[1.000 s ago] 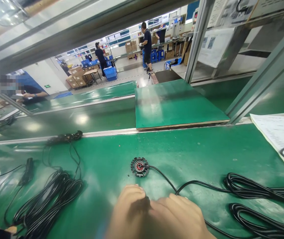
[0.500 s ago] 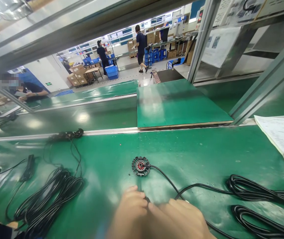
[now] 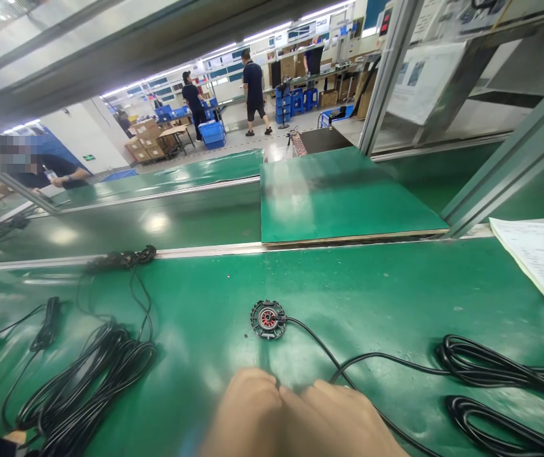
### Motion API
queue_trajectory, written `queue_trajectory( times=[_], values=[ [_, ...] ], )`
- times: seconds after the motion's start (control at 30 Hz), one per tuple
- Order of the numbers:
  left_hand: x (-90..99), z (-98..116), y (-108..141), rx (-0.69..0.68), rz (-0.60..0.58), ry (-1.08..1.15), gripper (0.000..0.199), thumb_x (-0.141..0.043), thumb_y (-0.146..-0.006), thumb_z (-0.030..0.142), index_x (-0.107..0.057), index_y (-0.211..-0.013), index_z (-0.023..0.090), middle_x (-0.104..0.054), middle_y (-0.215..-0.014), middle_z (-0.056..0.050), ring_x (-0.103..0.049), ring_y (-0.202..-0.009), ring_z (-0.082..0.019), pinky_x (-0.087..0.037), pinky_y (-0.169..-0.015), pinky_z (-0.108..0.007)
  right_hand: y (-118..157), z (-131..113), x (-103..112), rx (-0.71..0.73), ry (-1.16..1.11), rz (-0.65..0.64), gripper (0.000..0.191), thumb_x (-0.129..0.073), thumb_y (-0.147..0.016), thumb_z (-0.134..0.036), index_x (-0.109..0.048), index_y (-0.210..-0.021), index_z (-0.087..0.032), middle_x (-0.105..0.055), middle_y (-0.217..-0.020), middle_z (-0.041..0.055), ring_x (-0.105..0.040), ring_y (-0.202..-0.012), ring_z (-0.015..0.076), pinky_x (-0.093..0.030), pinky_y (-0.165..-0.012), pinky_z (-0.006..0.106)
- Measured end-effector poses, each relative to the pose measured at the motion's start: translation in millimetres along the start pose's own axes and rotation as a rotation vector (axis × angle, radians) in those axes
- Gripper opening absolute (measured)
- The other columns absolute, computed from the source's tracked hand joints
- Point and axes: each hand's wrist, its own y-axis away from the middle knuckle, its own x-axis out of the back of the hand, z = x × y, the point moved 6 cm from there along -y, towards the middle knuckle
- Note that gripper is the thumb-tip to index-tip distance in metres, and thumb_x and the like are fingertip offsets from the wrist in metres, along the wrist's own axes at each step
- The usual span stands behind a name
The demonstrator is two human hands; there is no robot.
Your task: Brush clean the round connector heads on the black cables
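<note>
Across the lower part of the view lies a green surface (image 3: 195,298), shiny in places, and on its far edge a green board (image 3: 343,197) lies flat, next to the metal frame (image 3: 504,152). Behind is a bright work room with cardboard boxes (image 3: 145,139) and a blue crate (image 3: 212,134) on the floor.

Both hands are low in the middle, near the camera and slightly blurred. The left hand (image 3: 247,406) and the right hand (image 3: 333,416) are side by side, touching or almost touching, with backs upward and fingers bent inward. The fingertips are hidden, so I cannot tell how far the hands are closed, or what they hold between them.

There is one round black part (image 3: 268,319) with a red centre, lying flat on the surface just beyond the hands. One thin cable (image 3: 317,343) leaves it toward the right and passes beside the right hand, where it crosses a second cable (image 3: 390,357). Two loops of black cable (image 3: 485,363) lie at the right, one large tangled bundle (image 3: 86,393) at the left, and one printed paper (image 3: 538,260) at the right edge. At least four people are in the room.
</note>
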Motion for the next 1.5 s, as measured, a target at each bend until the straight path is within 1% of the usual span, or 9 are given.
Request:
queue_trajectory(
  times=[0.37, 0.57, 0.7, 0.83, 0.97, 1.13, 1.23, 1.33, 1.5],
  values=[
    [-14.4, -22, 21, 0.112, -0.127, 0.093, 0.021, -0.057, -0.089, 0.023, -0.063, -0.108, 0.027, -0.073, -0.082, -0.008, -0.069, -0.074, -0.025, -0.062, -0.069, -0.034, 16, -7, -23, -0.053, 0.011, 0.130, 0.018, -0.062, -0.078, -0.026, -0.064, -0.096, -0.027, -0.057, -0.059, -0.0040, -0.052, -0.047, 0.0149, -0.036, -0.038, 0.030],
    [-10.9, -24, 11, 0.147, -0.102, 0.152, 0.025, -0.060, -0.087, 0.021, -0.061, -0.111, 0.028, -0.072, -0.086, -0.006, -0.070, -0.079, -0.025, -0.062, -0.073, -0.034, 15, 1, -28, -0.167, -0.102, 0.064, 0.020, -0.062, -0.082, -0.025, -0.062, -0.102, -0.025, -0.061, -0.065, -0.0028, -0.052, -0.048, 0.0136, -0.035, -0.040, 0.026],
    [-4.7, -22, 0, 0.327, -0.079, 0.167, 0.040, -0.064, -0.082, 0.013, -0.057, -0.120, 0.025, -0.069, -0.106, -0.008, -0.070, -0.098, -0.024, -0.060, -0.086, -0.034, 8, 9, -25, -0.216, -0.196, -0.028, 0.020, -0.057, -0.082, -0.017, -0.059, -0.101, -0.022, -0.056, -0.066, -0.0041, -0.054, -0.054, 0.0128, -0.040, -0.051, 0.024],
    [-7.3, -19, -7, 0.444, -0.098, 0.287, 0.020, -0.063, -0.083, 0.013, -0.063, -0.100, 0.023, -0.065, -0.090, -0.002, -0.068, -0.079, -0.015, -0.057, -0.070, -0.024, 8, 11, -22, -0.217, -0.228, -0.046, 0.026, -0.054, -0.076, -0.012, -0.059, -0.100, -0.022, -0.051, -0.064, -0.0054, -0.051, -0.054, 0.0121, -0.041, -0.052, 0.023],
    [-6.3, -15, -9, 0.359, -0.036, 0.288, 0.016, -0.061, -0.083, 0.012, -0.063, -0.095, 0.023, -0.067, -0.087, -0.003, -0.070, -0.082, -0.017, -0.059, -0.070, -0.025, 11, 10, -21, -0.211, -0.218, -0.038, 0.022, -0.060, -0.079, -0.016, -0.059, -0.100, -0.022, -0.052, -0.065, -0.0041, -0.050, -0.055, 0.0126, -0.040, -0.052, 0.023],
    [-3.4, -12, 4, 0.111, 0.019, 0.189, 0.023, -0.062, -0.090, 0.023, -0.066, -0.110, 0.031, -0.076, -0.089, -0.006, -0.076, -0.084, -0.025, -0.066, -0.079, -0.040, 17, 4, -20, -0.145, -0.077, -0.007, 0.017, -0.057, -0.089, -0.024, -0.064, -0.104, -0.023, -0.053, -0.064, -0.0031, -0.052, -0.055, 0.0130, -0.041, -0.053, 0.026],
    [-5.8, -20, 17, 0.124, 0.008, 0.187, 0.032, -0.070, -0.084, 0.031, -0.066, -0.114, 0.041, -0.080, -0.083, -0.005, -0.077, -0.072, -0.030, -0.067, -0.067, -0.045, 22, -3, -20, -0.079, -0.036, 0.045, 0.018, -0.061, -0.088, -0.031, -0.067, -0.103, -0.024, -0.055, -0.062, -0.0021, -0.053, -0.051, 0.0141, -0.041, -0.048, 0.028],
    [-9.2, -24, 24, 0.149, -0.026, 0.196, 0.031, -0.076, -0.080, 0.035, -0.068, -0.109, 0.043, -0.079, -0.075, -0.004, -0.075, -0.062, -0.030, -0.065, -0.057, -0.044, 25, -7, -18, -0.034, -0.040, 0.118, 0.016, -0.068, -0.084, -0.035, -0.068, -0.099, -0.026, -0.056, -0.059, -0.0024, -0.051, -0.047, 0.0144, -0.036, -0.042, 0.031],
    [-6.9, -17, 11, 0.179, -0.010, 0.203, 0.021, -0.067, -0.087, 0.028, -0.070, -0.108, 0.033, -0.078, -0.084, -0.006, -0.076, -0.073, -0.025, -0.066, -0.069, -0.038, 22, 1, -23, -0.101, -0.116, 0.011, 0.014, -0.063, -0.087, -0.024, -0.062, -0.101, -0.024, -0.057, -0.063, -0.0034, -0.053, -0.052, 0.0123, -0.038, -0.047, 0.026]
  ],
)
